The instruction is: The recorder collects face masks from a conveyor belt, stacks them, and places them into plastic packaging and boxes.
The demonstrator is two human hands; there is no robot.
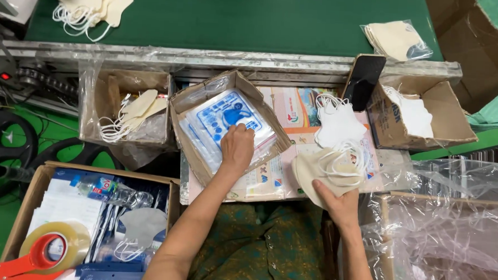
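My left hand (pixel 237 149) reaches into an open cardboard box (pixel 186 106) and rests with bent fingers on a stack of clear plastic bags with blue print (pixel 225 117). Whether it pinches a bag I cannot tell. My right hand (pixel 336 201) holds a small stack of cream face masks (pixel 321 170) with white ear loops by its near edge, just above the work surface. A pile of white masks (pixel 336 122) lies just beyond the cream stack.
A carton with cream masks (pixel 131 111) stands at the left, another carton with white masks (pixel 423 117) at the right. A dark phone (pixel 363 80) leans upright. A green conveyor belt (pixel 254 17) carries masks. At lower left sits a tape dispenser (pixel 48 251); at right, crumpled clear plastic (pixel 452 221).
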